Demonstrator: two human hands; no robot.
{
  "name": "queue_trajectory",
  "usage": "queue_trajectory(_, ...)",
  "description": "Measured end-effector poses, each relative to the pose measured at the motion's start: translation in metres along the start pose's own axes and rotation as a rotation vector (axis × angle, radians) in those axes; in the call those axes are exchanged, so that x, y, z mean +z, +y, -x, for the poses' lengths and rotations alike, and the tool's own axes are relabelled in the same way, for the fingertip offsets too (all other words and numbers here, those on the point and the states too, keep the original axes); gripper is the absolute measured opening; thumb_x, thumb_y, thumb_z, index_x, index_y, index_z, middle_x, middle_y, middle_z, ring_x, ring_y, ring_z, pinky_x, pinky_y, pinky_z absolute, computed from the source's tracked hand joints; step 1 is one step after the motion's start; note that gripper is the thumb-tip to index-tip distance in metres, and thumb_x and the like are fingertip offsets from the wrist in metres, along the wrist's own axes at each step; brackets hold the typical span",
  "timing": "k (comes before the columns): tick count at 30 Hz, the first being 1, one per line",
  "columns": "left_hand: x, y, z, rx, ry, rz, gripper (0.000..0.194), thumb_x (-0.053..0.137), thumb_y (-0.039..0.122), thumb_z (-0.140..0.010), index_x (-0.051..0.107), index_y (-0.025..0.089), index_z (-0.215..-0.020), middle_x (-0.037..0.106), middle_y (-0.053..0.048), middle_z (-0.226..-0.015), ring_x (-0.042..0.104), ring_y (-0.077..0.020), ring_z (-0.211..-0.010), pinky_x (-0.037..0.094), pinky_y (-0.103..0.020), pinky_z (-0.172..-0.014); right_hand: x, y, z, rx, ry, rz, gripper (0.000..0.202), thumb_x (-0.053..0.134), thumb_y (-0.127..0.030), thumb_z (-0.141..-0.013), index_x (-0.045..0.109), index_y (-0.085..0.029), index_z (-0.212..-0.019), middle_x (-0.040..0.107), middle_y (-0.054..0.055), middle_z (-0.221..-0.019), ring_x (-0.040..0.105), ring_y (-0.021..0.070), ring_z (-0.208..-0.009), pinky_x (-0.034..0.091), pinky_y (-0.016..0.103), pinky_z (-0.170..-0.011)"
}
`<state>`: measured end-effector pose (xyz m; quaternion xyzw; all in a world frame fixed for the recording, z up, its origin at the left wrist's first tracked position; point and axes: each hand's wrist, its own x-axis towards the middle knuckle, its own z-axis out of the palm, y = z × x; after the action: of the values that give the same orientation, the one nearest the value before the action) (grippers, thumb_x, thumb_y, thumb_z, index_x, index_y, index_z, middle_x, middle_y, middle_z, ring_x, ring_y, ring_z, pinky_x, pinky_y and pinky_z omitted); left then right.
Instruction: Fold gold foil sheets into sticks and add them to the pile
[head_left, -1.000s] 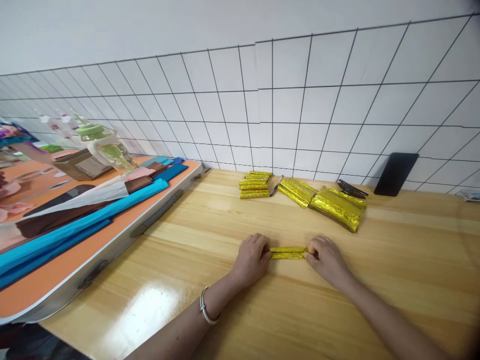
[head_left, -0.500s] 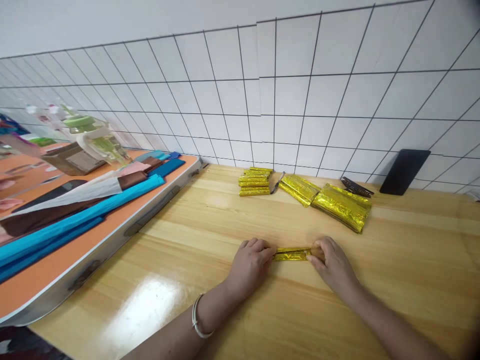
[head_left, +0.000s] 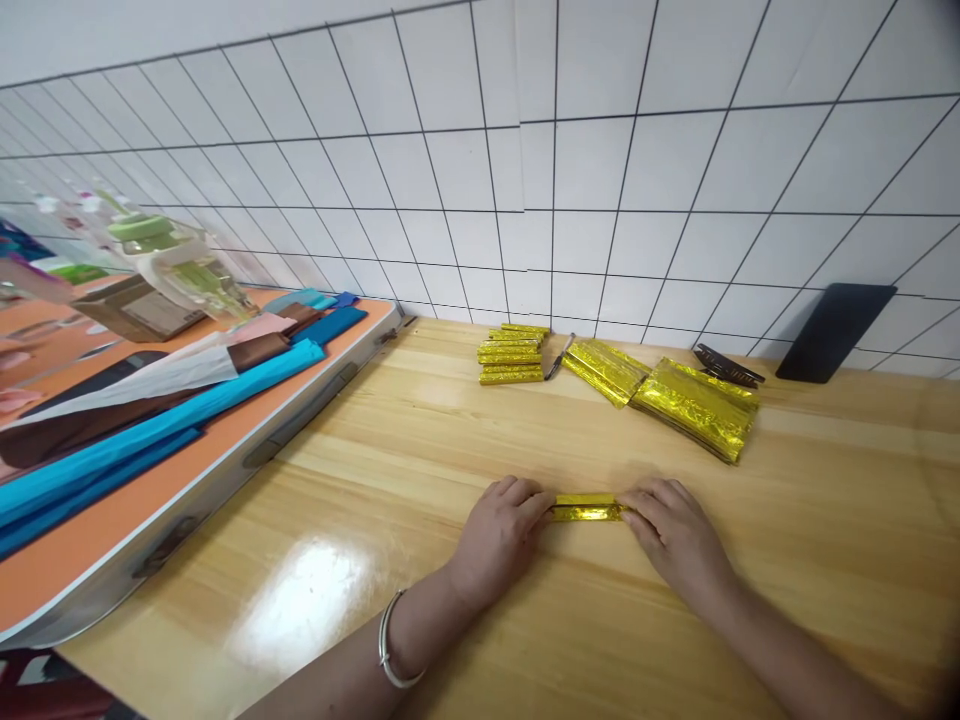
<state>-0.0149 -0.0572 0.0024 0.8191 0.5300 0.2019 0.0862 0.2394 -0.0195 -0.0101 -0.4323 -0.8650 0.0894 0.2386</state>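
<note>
A narrow folded strip of gold foil paper [head_left: 586,508] lies on the wooden table, stretched between my two hands. My left hand [head_left: 506,525], with a silver bangle on its wrist, pinches the strip's left end. At the other end, the fingers of my right hand [head_left: 671,525] are closed on the foil, hiding its tip. A dark crease runs along the strip's length. Farther back sit several rolled gold strips [head_left: 511,358], a smaller stack of gold foil sheets [head_left: 606,372] and a larger stack [head_left: 699,408].
A pen [head_left: 559,358] lies between the rolls and the stacks. Behind the larger stack is a dark hair clip [head_left: 727,367]; a black phone-like slab [head_left: 836,333] leans on the tiled wall. On the left, an orange-topped table [head_left: 247,440] carries coloured paper, a cardboard box [head_left: 139,308] and a green-lidded bottle [head_left: 180,265].
The right fingers have come down closer over the strip's right end, and the strip looks flatter and more even. The left hand stays at its end. The view has shifted slightly.
</note>
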Motion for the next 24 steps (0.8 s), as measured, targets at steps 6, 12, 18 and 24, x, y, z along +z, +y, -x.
queue_trajectory(6, -0.008, 0.008, 0.000, 0.110, -0.088, -0.181, 0.024, 0.044, 0.017, -0.090, 0.055, 0.019, -0.111, 0.060, -0.007, -0.098, 0.050, -0.0218, -0.092, 0.040, -0.037, -0.080, -0.002, -0.004, -0.002, -0.086, 0.006, 0.085, 0.019, 0.048, -0.015, -0.087, 0.064, -0.020, -0.097, 0.060, 0.008, -0.094, 0.051, 0.0215, -0.088, 0.045, 0.036, -0.077)
queue_trajectory(12, -0.015, 0.005, 0.004, 0.086, -0.124, -0.190, 0.036, 0.045, 0.017, -0.090, 0.045, 0.021, -0.126, 0.057, -0.007, -0.115, 0.050, -0.0220, -0.101, 0.039, -0.038, -0.085, 0.001, 0.003, 0.001, -0.208, -0.031, 0.173, 0.027, 0.046, -0.009, -0.086, 0.062, -0.018, -0.106, 0.062, 0.009, -0.102, 0.051, 0.0221, -0.094, 0.044, 0.037, -0.084)
queue_trajectory(18, -0.016, -0.001, 0.001, 0.015, -0.055, -0.064, 0.029, 0.044, 0.024, -0.091, 0.052, 0.024, -0.120, 0.061, -0.004, -0.112, 0.051, -0.0204, -0.100, 0.039, -0.036, -0.086, 0.004, 0.005, 0.003, -0.225, -0.035, 0.188, 0.026, 0.045, -0.008, -0.086, 0.061, -0.015, -0.106, 0.061, 0.010, -0.103, 0.051, 0.0223, -0.093, 0.046, 0.037, -0.084)
queue_trajectory(24, -0.011, 0.002, -0.008, -0.010, -0.010, -0.009, 0.024, 0.046, 0.023, -0.091, 0.057, 0.023, -0.112, 0.063, -0.003, -0.104, 0.053, -0.0195, -0.094, 0.039, -0.034, -0.083, 0.002, 0.005, 0.002, -0.242, -0.048, 0.191, 0.031, 0.045, -0.008, -0.086, 0.058, -0.016, -0.112, 0.060, 0.010, -0.106, 0.052, 0.0223, -0.095, 0.046, 0.038, -0.085)
